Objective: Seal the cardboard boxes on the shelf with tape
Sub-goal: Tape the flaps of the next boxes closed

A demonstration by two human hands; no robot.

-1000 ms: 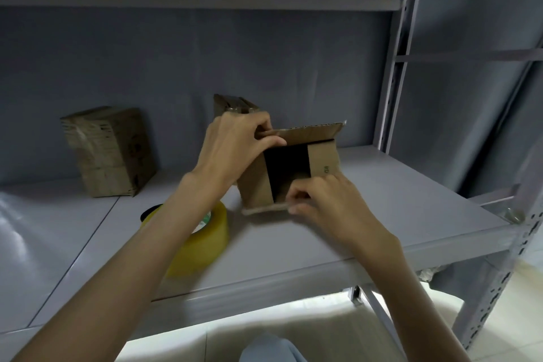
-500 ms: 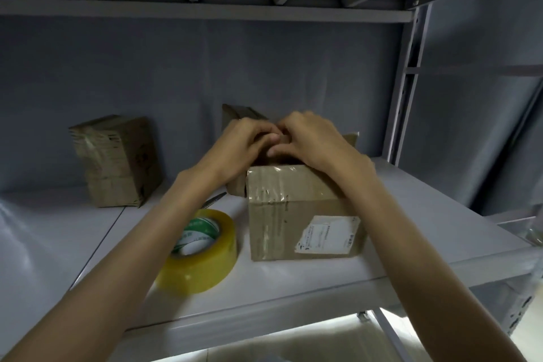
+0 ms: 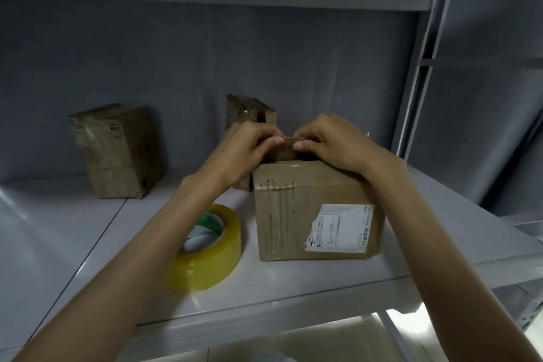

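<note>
— Left hand [image 3: 249,145]: fingers curled over a top flap of the front box [image 3: 316,211], thumb pinching the flap edge. Right hand [image 3: 332,141]: same grasp from the other side, thumb tip facing the left thumb across a short gap. Both pressing the flaps toward closure.

— Position of the front box?

— Near the front edge of the shelf [image 3: 293,288], right of centre, upright, shipping label [image 3: 340,229] facing the front. Old tape marks visible on the front face.

— Tape roll?

— Yellow tape roll [image 3: 210,248], lying just beside the box on its left, near the front edge. Not held by either hand. No strip pulled out, as far as visible.

— Other boxes?

— Left box [image 3: 117,151] standing toward the back left of the shelf, well apart from the hands. Rear box [image 3: 251,112] directly behind the front one, partly hidden by the left hand. Both apparently wrapped in tape already; whether fully sealed, cannot tell from this view.

— Progress assessment?

— Judged early for this box: flaps being held down, no fresh tape across the top seam. Top surface mostly hidden behind the hands, so seam alignment unconfirmed.

— Remaining?

— Likely: flaps kept flat with one hand, roll taken with the other, strip laid along the seam and pressed down. Risk noted: flaps springing open once one hand lets go.
</note>
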